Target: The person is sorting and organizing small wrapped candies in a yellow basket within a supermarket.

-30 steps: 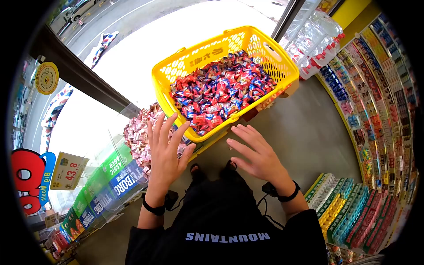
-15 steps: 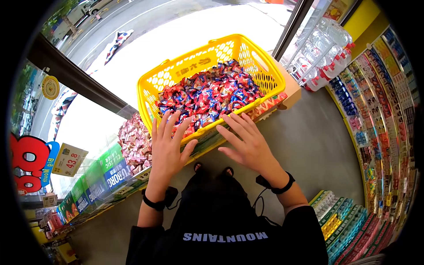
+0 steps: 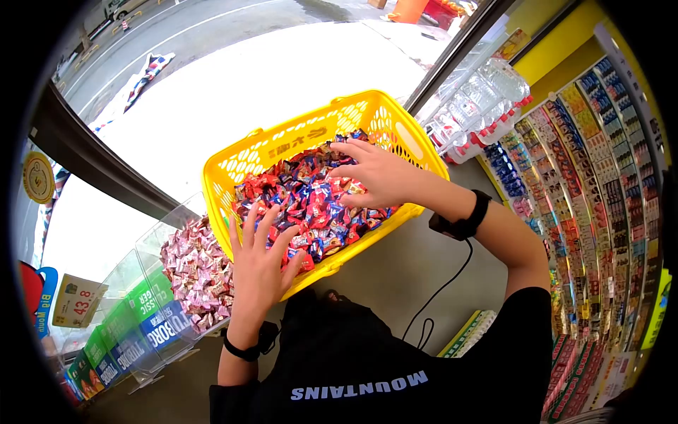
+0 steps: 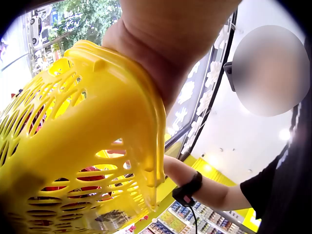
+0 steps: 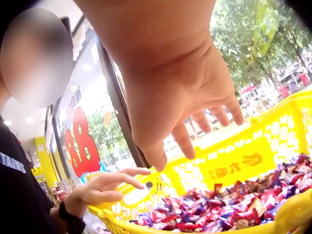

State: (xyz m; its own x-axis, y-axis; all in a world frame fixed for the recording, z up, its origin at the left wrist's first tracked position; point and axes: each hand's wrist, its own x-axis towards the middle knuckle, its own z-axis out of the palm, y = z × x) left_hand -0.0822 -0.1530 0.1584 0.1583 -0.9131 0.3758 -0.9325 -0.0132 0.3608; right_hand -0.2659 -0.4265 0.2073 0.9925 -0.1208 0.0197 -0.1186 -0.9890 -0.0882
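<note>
A yellow basket (image 3: 335,263) holds a heap of red and blue wrapped candies (image 3: 311,205). Over its near left edge is the left hand (image 3: 260,265), fingers spread and holding nothing. The right hand (image 3: 378,177) reaches over the candies with fingers apart and slightly bent, gripping nothing. In the right wrist view, the right hand (image 5: 180,102) hangs above the heap of candies (image 5: 219,209), and the left hand (image 5: 107,187) is near the basket's far corner. The left wrist view shows the basket's outer wall (image 4: 97,122) close up; the left fingers are hidden there.
Pink wrapped candies (image 3: 201,275) fill a clear bin left of the basket, beside green and blue beer cartons (image 3: 159,318). Bottled water packs (image 3: 480,106) stand by the door frame. Snack shelves (image 3: 586,198) line the right, and a cable hangs from the right wrist.
The right hand has moved forward from the basket's near edge to over the candies. The left hand has come over the near left edge. The basket appears lower in the head view.
</note>
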